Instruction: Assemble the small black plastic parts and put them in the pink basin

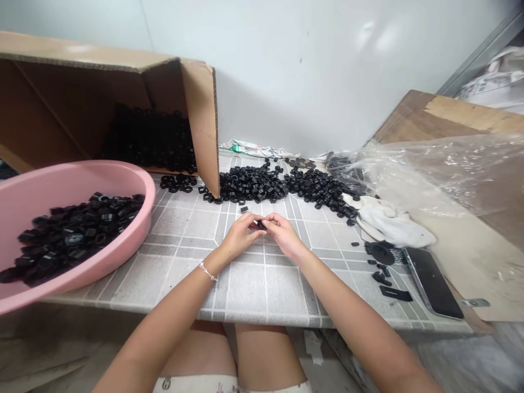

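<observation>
Above the middle of the checked tablecloth (245,278), my left hand (241,234) and my right hand (280,232) meet at the fingertips. Between them is a small black plastic part (261,224), pinched from both sides. The fingers cover most of it, so its exact shape is hidden. Just beyond my left fingers lies a single black piece (244,209). Farther back, a heap of black ring-shaped parts (249,184) spreads along the table, with a second heap of small black parts (315,188) to its right.
A pink basin (141,218) of black parts stands at left. Behind it, a cardboard box (200,120) lies open with more inside. At right are a white cloth (393,221), a phone (434,281), loose black pieces (382,278) and clear plastic sheeting (442,164).
</observation>
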Demonstrator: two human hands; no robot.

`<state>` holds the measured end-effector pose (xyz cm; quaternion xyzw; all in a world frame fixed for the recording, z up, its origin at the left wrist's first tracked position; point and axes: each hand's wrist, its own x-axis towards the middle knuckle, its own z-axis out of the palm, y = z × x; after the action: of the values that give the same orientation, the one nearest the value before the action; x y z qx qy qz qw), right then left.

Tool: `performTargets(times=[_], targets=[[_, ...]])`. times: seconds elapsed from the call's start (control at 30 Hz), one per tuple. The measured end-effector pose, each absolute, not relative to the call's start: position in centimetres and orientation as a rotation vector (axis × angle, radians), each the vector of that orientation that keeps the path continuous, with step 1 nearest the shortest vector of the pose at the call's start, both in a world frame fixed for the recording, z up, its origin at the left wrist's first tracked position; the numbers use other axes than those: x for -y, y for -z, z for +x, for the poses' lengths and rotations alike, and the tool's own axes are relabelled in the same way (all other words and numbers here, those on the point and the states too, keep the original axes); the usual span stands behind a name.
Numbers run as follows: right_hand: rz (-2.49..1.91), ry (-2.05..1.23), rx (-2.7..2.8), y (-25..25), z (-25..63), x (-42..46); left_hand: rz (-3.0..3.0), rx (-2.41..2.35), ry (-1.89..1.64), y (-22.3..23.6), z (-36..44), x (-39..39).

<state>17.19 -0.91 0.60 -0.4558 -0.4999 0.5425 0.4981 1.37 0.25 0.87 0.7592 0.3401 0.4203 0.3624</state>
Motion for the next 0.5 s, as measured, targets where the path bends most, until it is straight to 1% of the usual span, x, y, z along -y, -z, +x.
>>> performTargets(times=[0.07, 0.13, 0.23, 0.3, 0.37, 0.5], targets=[[-1.205, -1.128, 1.358, -0.7, 19.7, 1.0, 1.950, -0.829, -1.047, -0.8, 1.7, 0.0], [-1.375, -0.784, 1.443, -0.6, 23.5, 0.2, 1.949, -0.807, -1.009, -0.5, 1.9, 0.1], [-1.734, -0.300, 1.305, 0.1, 30.6, -1.3, 1.919, -0.830, -0.988, -0.2, 2.1, 0.2], [-1.974, -0.035, 1.224, 0.7, 34.8, -1.6, 1.874, -0.861, -0.989, -0.3, 2.1, 0.3], [-2.123, 0.031, 1.198, 1.3, 37.8, -1.4, 1.832, -0.872, -0.989, -0.6, 2.2, 0.4], [-2.093, -0.135, 1.270, 1.7, 39.5, -0.7, 1.735, -0.830, -0.991, -1.1, 2.3, 0.5]])
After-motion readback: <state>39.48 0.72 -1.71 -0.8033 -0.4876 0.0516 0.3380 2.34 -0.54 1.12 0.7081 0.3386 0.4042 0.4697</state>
